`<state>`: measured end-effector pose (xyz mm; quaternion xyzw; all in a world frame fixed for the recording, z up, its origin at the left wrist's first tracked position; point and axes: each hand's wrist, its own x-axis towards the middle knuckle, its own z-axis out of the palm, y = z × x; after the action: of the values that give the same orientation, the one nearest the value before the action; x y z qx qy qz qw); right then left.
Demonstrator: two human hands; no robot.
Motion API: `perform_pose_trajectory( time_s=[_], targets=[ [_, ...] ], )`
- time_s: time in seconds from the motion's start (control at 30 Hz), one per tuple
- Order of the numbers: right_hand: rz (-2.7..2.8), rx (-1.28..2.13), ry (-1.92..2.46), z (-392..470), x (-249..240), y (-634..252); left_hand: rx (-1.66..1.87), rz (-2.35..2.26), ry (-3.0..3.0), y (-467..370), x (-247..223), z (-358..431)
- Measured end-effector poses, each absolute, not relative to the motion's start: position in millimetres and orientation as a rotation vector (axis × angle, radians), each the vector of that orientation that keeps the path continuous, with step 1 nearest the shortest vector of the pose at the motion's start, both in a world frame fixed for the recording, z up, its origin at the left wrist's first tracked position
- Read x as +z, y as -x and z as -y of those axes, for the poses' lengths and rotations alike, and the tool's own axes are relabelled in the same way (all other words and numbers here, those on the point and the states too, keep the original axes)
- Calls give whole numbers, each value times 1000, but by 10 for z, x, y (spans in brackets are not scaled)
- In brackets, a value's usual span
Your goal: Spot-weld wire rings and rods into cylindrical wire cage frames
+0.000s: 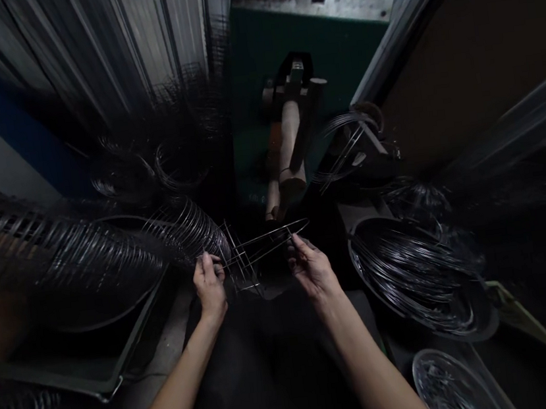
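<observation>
A thin metal wire frame [262, 238] with crossing rods is stretched between my two hands, above my dark-clothed lap. My left hand [209, 282] pinches its left end between thumb and fingers. At the other end, my right hand [310, 263] has its fingers closed around the wire near a rounded, looped tip. Just beyond the frame stands a machine's electrode arm [290, 142], pale and cylindrical, reaching down toward me. The wire frame appears close to its lower tip, but I cannot tell whether they touch.
A green machine body [256, 67] stands ahead. Stacked wire rings [187, 231] and a dark crate [103, 384] are at left. To the right are a basin of wire hoops [411, 274] and a round bowl [449, 385] of small metal pieces.
</observation>
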<state>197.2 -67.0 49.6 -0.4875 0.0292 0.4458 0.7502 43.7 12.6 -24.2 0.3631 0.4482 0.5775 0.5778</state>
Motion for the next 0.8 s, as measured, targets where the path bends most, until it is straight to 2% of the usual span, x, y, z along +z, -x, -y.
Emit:
perform_pose_trajectory(
  time_s=[0.8],
  targets=[
    [-112,921,1134,435,563,-1927,1315,-1029,-801,-442,-214,-312]
  ],
)
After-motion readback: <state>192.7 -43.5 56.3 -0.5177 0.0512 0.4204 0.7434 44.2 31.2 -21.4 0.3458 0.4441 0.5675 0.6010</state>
